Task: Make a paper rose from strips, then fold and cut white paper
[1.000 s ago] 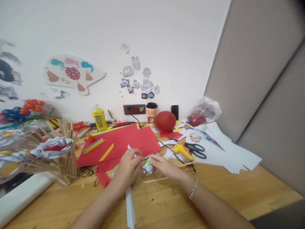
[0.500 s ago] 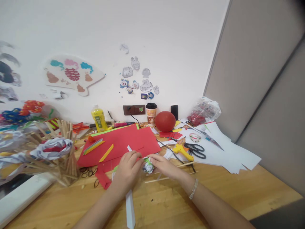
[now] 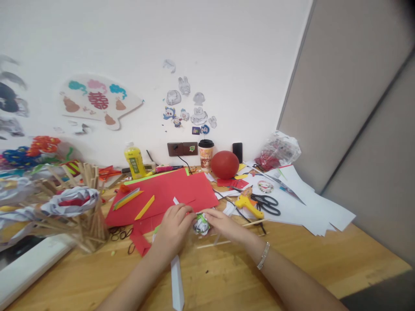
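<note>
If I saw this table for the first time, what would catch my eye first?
Probably the round red object, just right of the lidded cup by the wall, and the red sheets spread to its left. Nearer the viewer, a small crumpled white-and-green ball sits between the left hand and the right hand.

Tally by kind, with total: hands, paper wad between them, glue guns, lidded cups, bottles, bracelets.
Hands: 2 (left hand, right hand)
Paper wad: 1
Glue gun: 1
Lidded cup: 1
Bottle: 1
Bracelets: 2 (worn bracelet, loose bracelet)
Total: 8
</note>
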`<action>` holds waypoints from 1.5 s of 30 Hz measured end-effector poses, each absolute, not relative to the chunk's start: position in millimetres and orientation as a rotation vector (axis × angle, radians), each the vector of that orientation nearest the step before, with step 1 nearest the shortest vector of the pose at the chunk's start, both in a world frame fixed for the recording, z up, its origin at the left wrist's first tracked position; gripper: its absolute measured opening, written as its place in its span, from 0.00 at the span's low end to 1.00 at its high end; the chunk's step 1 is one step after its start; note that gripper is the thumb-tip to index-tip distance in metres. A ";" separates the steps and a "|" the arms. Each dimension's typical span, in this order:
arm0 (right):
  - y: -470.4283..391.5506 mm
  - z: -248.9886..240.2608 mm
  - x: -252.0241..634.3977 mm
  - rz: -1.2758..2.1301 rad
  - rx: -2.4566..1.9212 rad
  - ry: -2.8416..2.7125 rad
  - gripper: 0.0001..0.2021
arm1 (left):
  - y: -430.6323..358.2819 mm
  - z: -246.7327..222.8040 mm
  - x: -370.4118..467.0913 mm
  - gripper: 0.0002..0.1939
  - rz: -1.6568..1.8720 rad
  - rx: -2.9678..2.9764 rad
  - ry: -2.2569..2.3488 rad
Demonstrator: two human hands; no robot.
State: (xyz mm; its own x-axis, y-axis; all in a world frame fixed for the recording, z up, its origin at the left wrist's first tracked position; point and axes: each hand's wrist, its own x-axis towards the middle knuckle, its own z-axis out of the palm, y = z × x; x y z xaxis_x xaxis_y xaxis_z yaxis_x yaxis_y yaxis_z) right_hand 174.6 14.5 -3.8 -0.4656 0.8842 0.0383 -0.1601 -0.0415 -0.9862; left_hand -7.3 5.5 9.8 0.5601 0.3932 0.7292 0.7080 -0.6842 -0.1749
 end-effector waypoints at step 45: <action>13.9 7.3 195.3 0.935 -1.098 -2.095 0.08 | 1.9 -6.6 0.5 0.21 -1.429 -2.483 -1.504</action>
